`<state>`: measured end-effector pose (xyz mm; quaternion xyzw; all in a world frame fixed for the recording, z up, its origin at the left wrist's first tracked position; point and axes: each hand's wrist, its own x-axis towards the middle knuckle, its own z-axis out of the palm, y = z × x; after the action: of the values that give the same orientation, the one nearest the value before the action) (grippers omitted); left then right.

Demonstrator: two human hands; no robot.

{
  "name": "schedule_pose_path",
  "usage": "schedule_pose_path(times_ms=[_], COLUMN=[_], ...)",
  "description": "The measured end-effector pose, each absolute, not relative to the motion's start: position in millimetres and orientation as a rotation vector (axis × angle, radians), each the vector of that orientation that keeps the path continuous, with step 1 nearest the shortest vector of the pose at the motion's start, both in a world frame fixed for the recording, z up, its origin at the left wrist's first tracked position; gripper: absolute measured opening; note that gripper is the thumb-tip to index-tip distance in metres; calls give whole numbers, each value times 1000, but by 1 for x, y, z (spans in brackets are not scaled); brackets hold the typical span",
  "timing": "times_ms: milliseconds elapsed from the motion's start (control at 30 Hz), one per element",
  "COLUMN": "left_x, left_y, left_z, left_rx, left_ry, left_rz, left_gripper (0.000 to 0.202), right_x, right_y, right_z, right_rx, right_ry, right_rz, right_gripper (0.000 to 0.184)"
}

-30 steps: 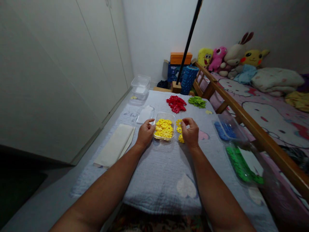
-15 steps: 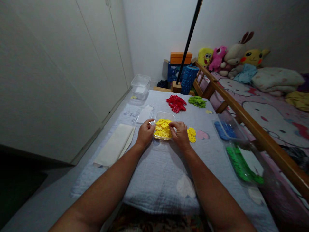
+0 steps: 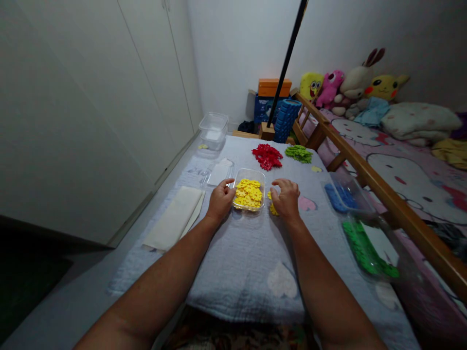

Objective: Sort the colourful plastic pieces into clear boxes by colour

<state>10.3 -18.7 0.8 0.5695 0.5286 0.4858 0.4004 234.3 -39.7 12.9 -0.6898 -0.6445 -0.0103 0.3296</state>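
Observation:
A clear plastic box (image 3: 249, 211) with yellow snowflake-shaped plastic pieces (image 3: 248, 193) in it stands on the cloth in front of me. My left hand (image 3: 221, 200) grips its left side, thumb and forefinger at the rim. To the right of the box, my right hand (image 3: 285, 198) is over a small pile of loose yellow pieces (image 3: 273, 209), most of it hidden beneath the hand. Its thumb and forefinger are apart, and I see nothing between them.
Red pieces (image 3: 267, 156) and light green pieces (image 3: 298, 153) lie in piles farther back. Boxes of blue pieces (image 3: 340, 197) and green pieces (image 3: 367, 250) stand right. A clear lid (image 3: 220, 173), folded cloth (image 3: 175, 218) and stacked clear boxes (image 3: 213, 130) are left.
My right hand has moved right, from above the yellow pieces in the box to the loose pile beside it, and its fingers have spread. My left hand stays at the box.

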Motion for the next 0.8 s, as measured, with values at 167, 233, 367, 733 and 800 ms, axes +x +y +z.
schedule_pose_path(times_ms=[167,233,367,733,800], left_x=[10,10,10,10,10], left_y=[-18,-19,-19,-17,-17], left_z=[0,1,2,0,-1], left_rx=[1432,1435,1438,1434,1438], left_ry=[1336,1336,1337,1332,1328], left_rz=[1230,1230,1225,1226,1228], left_gripper=[51,51,51,50,50], right_x=[245,246,245,239,238], right_y=[-41,-42,-42,-41,-41], right_z=[14,15,17,19,19], right_rx=[-2190,-2285,-2354,-2335,-2332], right_ry=[-1668,-1701,-1800,-1949,-1979], right_rz=[-61,-27,32,67,81], right_gripper=[39,39,32,30,32])
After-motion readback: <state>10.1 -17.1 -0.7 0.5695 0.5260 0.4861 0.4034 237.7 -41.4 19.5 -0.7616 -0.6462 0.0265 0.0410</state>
